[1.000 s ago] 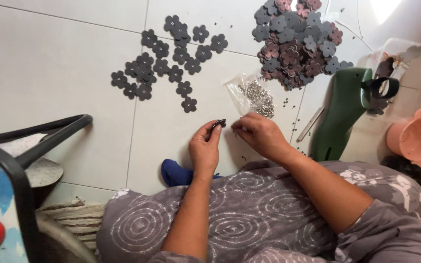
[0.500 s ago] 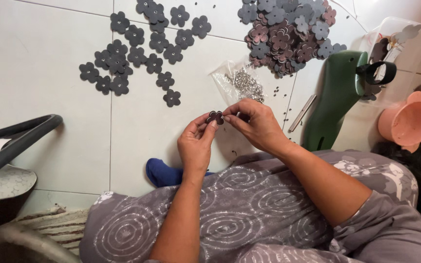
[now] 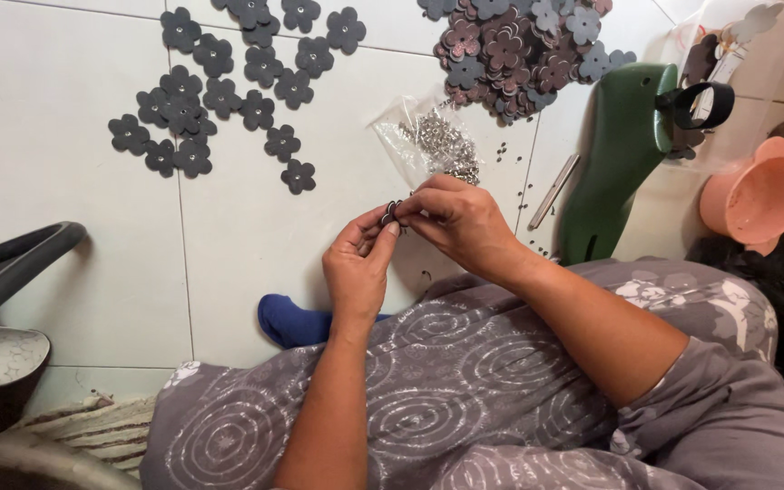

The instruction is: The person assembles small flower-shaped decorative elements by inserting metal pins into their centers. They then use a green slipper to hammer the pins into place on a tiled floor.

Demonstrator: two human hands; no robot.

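A person seated on a white tiled floor (image 3: 65, 109) pinches a small dark flower piece (image 3: 390, 214) between the fingertips of both hands, held above the lap. Far left of the grip, a dark curved frame (image 3: 11, 272) sits at the picture's edge. Up and left of the grip, a loose scatter of dark flower cut-outs (image 3: 220, 91) lies flat on the tiles. Below and left of it, a blue-socked foot (image 3: 292, 319) pokes out from the grey patterned garment (image 3: 465, 399).

The left hand (image 3: 356, 268) closes thumb and forefinger on the piece from below; the right hand (image 3: 460, 218) clamps it from the right, fingers curled. Compared with 1 second ago, when the hands were slightly apart and the left alone held the piece, they have come together and both now grip it at 1 spot, which suggests a part is being fitted to the flower rather than fetched.

Just above the grip, a clear bag of small silver fittings (image 3: 433, 145) lies open. Up and right, a heap of dark and brownish flowers (image 3: 519, 45) is piled. Right of the grip lie a thin metal rod (image 3: 553, 192), a green tool (image 3: 619, 154) and, farthest right, a pink plastic cup (image 3: 755, 195).
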